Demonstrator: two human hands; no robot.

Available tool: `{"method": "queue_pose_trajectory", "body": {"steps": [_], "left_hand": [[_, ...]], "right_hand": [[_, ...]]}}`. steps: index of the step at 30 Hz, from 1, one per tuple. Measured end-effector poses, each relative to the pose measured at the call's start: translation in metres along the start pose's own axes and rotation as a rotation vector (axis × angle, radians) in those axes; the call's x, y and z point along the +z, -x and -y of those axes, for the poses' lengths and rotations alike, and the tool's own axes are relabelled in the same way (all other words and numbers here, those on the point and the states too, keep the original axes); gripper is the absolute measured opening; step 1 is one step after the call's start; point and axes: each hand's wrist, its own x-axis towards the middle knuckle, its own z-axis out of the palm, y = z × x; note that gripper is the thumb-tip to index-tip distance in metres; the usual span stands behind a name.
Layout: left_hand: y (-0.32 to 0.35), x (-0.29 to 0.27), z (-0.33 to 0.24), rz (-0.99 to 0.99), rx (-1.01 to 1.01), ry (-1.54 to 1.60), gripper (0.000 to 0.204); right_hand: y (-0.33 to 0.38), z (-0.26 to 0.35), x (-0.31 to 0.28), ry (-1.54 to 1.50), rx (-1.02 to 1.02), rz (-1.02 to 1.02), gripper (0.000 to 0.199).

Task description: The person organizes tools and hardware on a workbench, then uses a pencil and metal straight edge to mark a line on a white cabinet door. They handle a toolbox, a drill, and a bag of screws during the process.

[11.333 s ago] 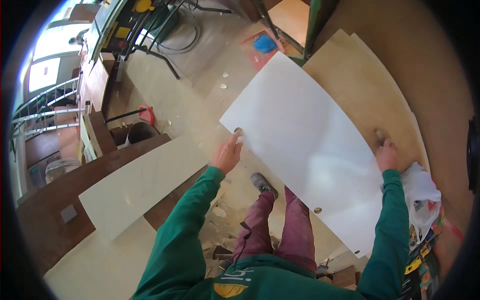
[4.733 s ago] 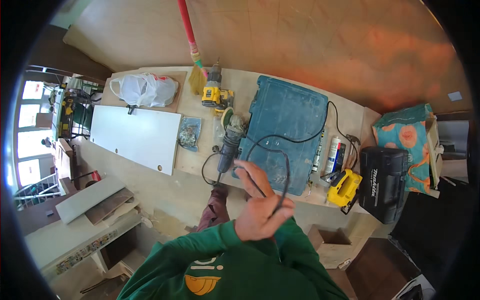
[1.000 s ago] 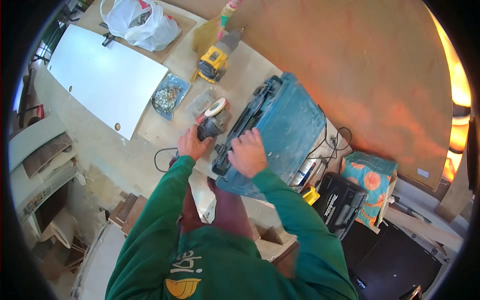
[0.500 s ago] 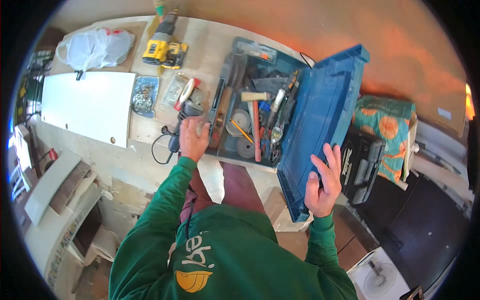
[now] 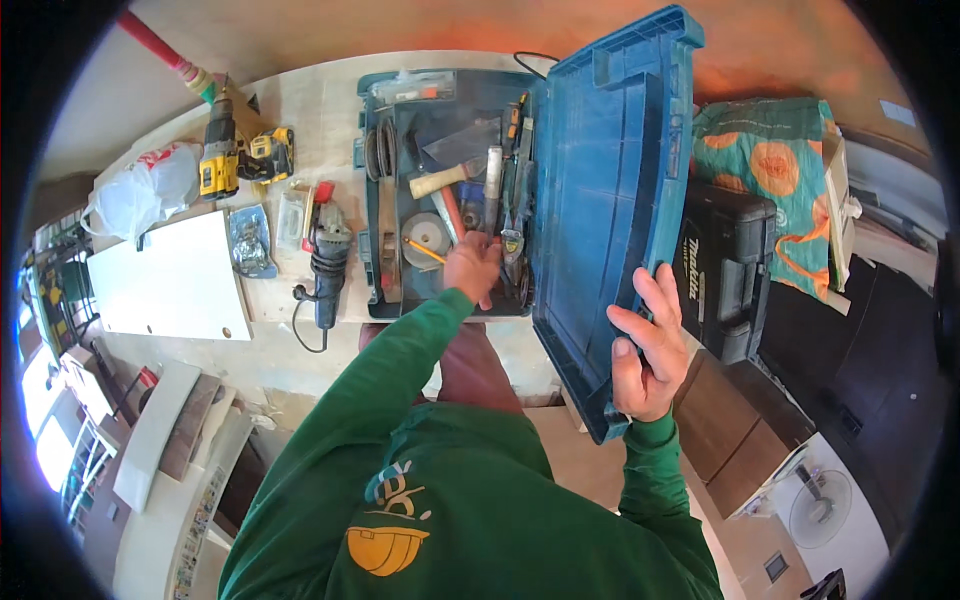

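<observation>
My left hand (image 5: pixel 472 268) reaches into the blue toolbox (image 5: pixel 375 250), its fingers closed round the red handle of a hammer (image 5: pixel 448 210) with a pale head. Beside that hand lie a grey disc (image 5: pixel 427 232) and a yellow pencil (image 5: pixel 424 250). Several slim hand tools line the box's right side, among them a white-handled one (image 5: pixel 493 172). The toolbox lid (image 5: pixel 600 190) stands raised on the right. Against its near outer edge rests my right hand (image 5: pixel 652 350), fingers spread and thumb apart.
Left of the box lie a corded angle grinder (image 5: pixel 330 262), a bag of small hardware (image 5: pixel 252 242), a yellow cordless drill (image 5: pixel 218 155) and a white panel (image 5: pixel 165 280). A black tool case (image 5: pixel 725 260) and a green patterned bag (image 5: pixel 765 170) stand beyond the lid.
My left hand has moved right from the box's left edge into the box and taken hold of the hammer's handle. My right hand stays at the lid. The view has shifted.
</observation>
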Motion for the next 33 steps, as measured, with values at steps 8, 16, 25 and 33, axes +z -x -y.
{"method": "queue_pose_trajectory", "body": {"steps": [8, 16, 25, 33], "left_hand": [[-0.02, 0.054, -0.021, 0.101, -0.141, -0.234, 0.06], [-0.006, 0.023, -0.025, 0.119, 0.003, 0.002, 0.049], [0.112, -0.161, 0.095, -0.131, 0.231, 0.158, 0.039], [0.237, -0.276, 0.178, -0.108, 0.129, -0.046, 0.041]], "right_hand": [[0.0, 0.003, 0.006, -0.008, -0.027, 0.004, 0.035], [-0.001, 0.006, 0.009, -0.001, -0.031, -0.004, 0.034], [-0.019, 0.083, 0.144, 0.141, -0.256, 0.141, 0.028], [0.001, 0.198, 0.254, 0.15, -0.786, 0.667, 0.047]]}}
